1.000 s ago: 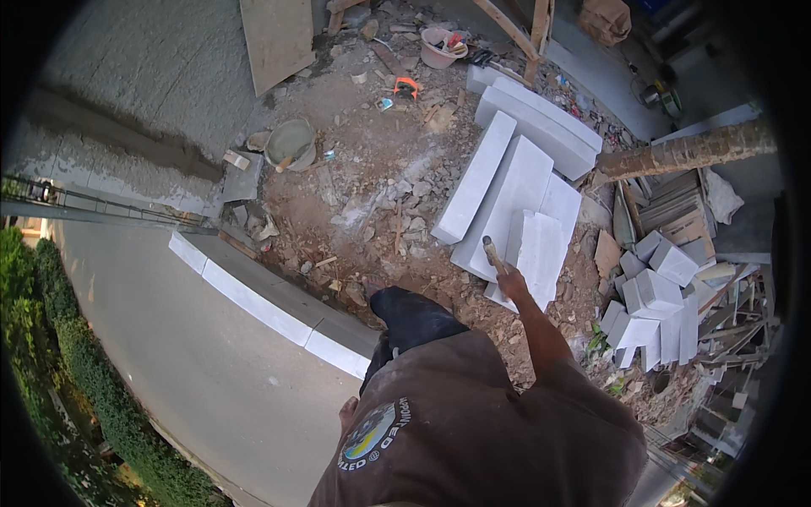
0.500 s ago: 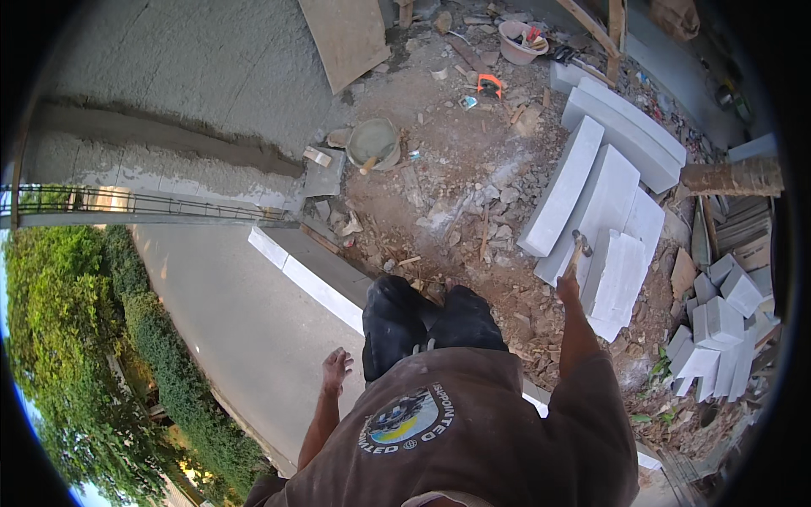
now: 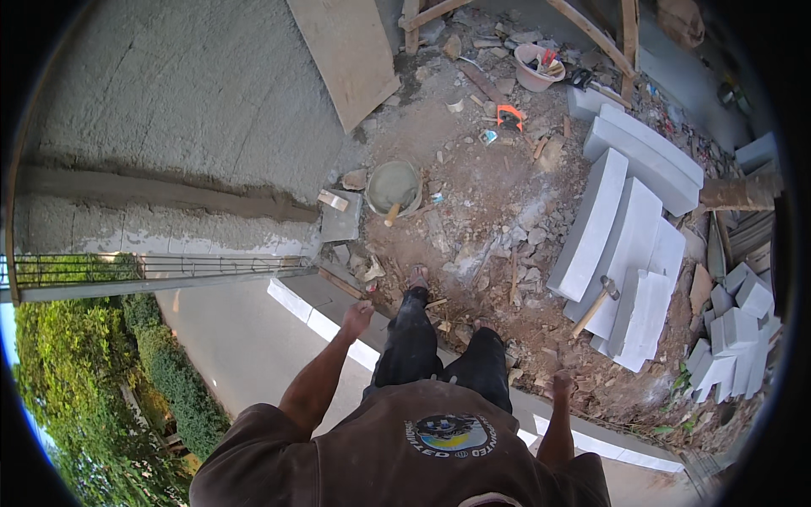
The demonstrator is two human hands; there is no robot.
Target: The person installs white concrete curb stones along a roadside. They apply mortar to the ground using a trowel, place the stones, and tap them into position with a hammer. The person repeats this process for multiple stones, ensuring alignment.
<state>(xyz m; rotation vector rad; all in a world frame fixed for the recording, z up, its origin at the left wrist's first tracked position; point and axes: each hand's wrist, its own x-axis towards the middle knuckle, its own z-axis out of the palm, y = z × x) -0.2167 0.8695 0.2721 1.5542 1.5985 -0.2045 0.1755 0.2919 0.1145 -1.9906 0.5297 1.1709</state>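
Observation:
My left hand [image 3: 358, 318] is over the white-edged low wall beside my left leg, its fingers loosely bent and nothing seen in it. On my other side, my right hand [image 3: 562, 385] hangs above the rubble, apart from the blocks and also without anything visible in it. A hammer [image 3: 596, 306] with a wooden handle rests on the stacked white blocks [image 3: 627, 245], its metal head pointing away from me. Farther off, a bucket of grey mortar [image 3: 395, 188] has a wooden-handled tool leaning in it, next to a small grey board [image 3: 341, 221].
Rubble and earth cover the ground around my feet. An orange-handled saw [image 3: 509, 117] and a pink tub of tools [image 3: 539, 68] lie farther away. Cut block pieces [image 3: 733, 325] are piled at right. A board [image 3: 348, 63] leans at the grey wall; a white-edged low wall [image 3: 323, 324] runs behind me.
My right hand has let go of the hammer, leaving it on the blocks, and drawn back toward me. My left hand has moved forward. My legs have straightened and a foot now shows near the bucket.

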